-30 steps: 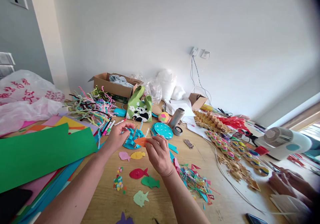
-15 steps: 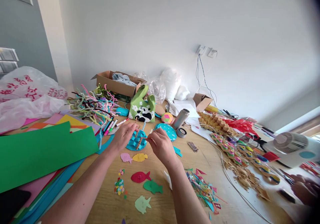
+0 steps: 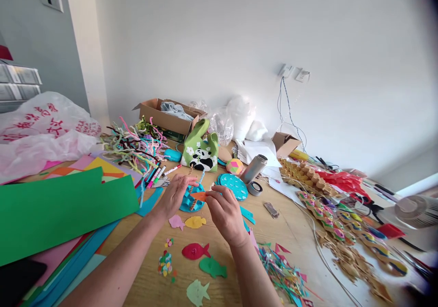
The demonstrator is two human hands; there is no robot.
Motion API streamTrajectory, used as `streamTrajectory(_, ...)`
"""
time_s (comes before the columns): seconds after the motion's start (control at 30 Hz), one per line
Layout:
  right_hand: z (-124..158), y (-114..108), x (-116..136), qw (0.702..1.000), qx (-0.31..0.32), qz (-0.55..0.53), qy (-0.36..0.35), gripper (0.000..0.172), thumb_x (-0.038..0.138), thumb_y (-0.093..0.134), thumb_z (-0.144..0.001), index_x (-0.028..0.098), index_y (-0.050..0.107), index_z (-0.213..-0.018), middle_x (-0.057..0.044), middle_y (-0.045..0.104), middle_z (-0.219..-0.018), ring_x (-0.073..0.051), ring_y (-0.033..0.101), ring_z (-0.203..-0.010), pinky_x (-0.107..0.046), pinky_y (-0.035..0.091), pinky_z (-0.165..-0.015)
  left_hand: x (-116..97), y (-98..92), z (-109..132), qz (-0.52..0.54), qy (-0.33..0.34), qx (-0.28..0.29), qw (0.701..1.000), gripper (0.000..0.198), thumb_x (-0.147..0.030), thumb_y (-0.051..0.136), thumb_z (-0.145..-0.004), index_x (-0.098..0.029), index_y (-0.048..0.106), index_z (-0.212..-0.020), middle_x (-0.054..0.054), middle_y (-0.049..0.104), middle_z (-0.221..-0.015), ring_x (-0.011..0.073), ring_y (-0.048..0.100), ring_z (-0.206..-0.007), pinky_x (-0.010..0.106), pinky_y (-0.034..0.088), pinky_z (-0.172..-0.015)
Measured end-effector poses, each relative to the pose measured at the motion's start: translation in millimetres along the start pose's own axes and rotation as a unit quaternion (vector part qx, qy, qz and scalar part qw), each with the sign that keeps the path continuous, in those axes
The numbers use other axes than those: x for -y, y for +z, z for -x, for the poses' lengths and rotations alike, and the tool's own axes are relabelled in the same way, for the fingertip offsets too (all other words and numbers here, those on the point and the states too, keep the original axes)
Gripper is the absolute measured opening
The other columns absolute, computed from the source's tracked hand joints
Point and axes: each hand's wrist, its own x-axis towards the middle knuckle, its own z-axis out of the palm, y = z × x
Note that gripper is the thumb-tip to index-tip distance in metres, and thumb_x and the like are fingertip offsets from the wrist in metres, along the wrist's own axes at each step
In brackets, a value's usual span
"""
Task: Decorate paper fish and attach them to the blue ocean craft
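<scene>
With the grip of our right hand (image 3: 224,213) we pinch a thin, pointed orange piece (image 3: 199,196) before the bumpy blue base (image 3: 185,204), short of the wooden desk (image 3: 285,229)'s cluttered far edge, but cannot tell whether our curved left hand (image 3: 174,196) holds anything.

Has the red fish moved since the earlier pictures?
No: the red fish keeps its place, up and left of the green fish; only the view shifted.
</scene>
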Motion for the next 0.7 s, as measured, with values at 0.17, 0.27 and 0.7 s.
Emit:
streamTrajectory(0.17, 4.1, 0.2, -6.1, 0.998, 0.039, -0.019, 0.04, 0.013, 0.01, 0.052, -0.096, 0.019, 0.061, -0.092, -0.004, 0.07, -0.088, -0.021, 0.057, -0.096, -0.036, 0.045, -0.081, 5.6, 5.4, -0.9, 0.022, -0.014, 0.028, 0.999, 0.063, -0.058, 0.018, -0.098, -0.02, 0.062, -0.123, 0.01, 0.067, -0.123, 0.0253, 0.059, -0.118, 0.047, 0.04, -0.108)
streamTrajectory(0.27, 5.1, 1.6, -8.0, 0.997, 0.056, -0.017, 0.05, 0.014, 0.013, 0.052, -0.097, 0.02, 0.06, -0.087, -0.003, 0.068, -0.08, -0.021, 0.057, -0.095, -0.036, 0.045, -0.081, 10.6, 9.2, -2.3, 0.006, 0.0, 0.044, 0.999, 0.063, -0.06, 0.019, -0.097, -0.022, 0.063, -0.122, 0.009, 0.068, -0.12, 0.0264, 0.054, -0.125, 0.049, 0.034, -0.114)
streamTrajectory(0.7, 7.4, 14.3, -11.2, 0.996, 0.053, -0.02, 0.07, 0.013, 0.016, 0.058, -0.094, 0.02, 0.061, -0.082, -0.003, 0.068, -0.077, -0.021, 0.056, -0.093, -0.034, 0.045, -0.079, 4.8, 11.2, 0.1, -0.029, -0.002, 0.09, 0.996, 0.05, -0.04, 0.023, -0.098, -0.019, 0.06, -0.124, 0.008, 0.071, -0.109, 0.0234, 0.045, -0.132, 0.05, 0.029, -0.116)
